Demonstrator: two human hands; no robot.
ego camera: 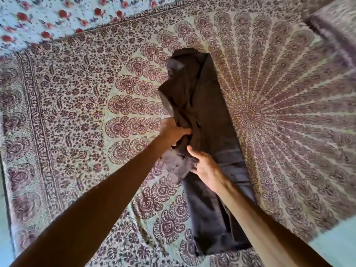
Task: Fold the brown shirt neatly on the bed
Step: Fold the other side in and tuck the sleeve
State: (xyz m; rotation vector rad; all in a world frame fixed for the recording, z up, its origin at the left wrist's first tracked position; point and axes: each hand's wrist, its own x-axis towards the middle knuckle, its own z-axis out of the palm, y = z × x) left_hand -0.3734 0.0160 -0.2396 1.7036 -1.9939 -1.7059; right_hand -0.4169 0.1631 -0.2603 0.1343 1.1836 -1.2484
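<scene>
Status: mid-fold, side-tuck stage. The brown shirt (212, 116) lies on the bed (289, 122) as a long narrow strip. It runs from beyond both hands, back under the right forearm, to a hem end on the near side of the hands. The edge to the right of the hands looks straight and flat. The edge on the left-hand side is the problem: cloth is bunched there and a paler loose flap (173, 164) spills out onto the bedspread (67, 112), just below the left hand. The left hand (174, 132) is closed on the bunched cloth at that edge, fingers dug into it. The right hand (207, 166) sits on the strip just beside the left, with the thumb splayed and the fingers bent down at the flap. I cannot tell whether it pinches or only presses. My read is that the lengthwise folds are roughly done on one side only, with no cross fold yet. The next move calls for pulling the flap and bunch in over the strip, flattening them so the left edge matches the right, then smoothing away from the hands toward the collar end. After that comes the end-to-end fold. The far end beyond the hands also looks rumpled and likely needs a tidy. A floral sheet (48, 16) lies far beyond the left hand and is not involved.
</scene>
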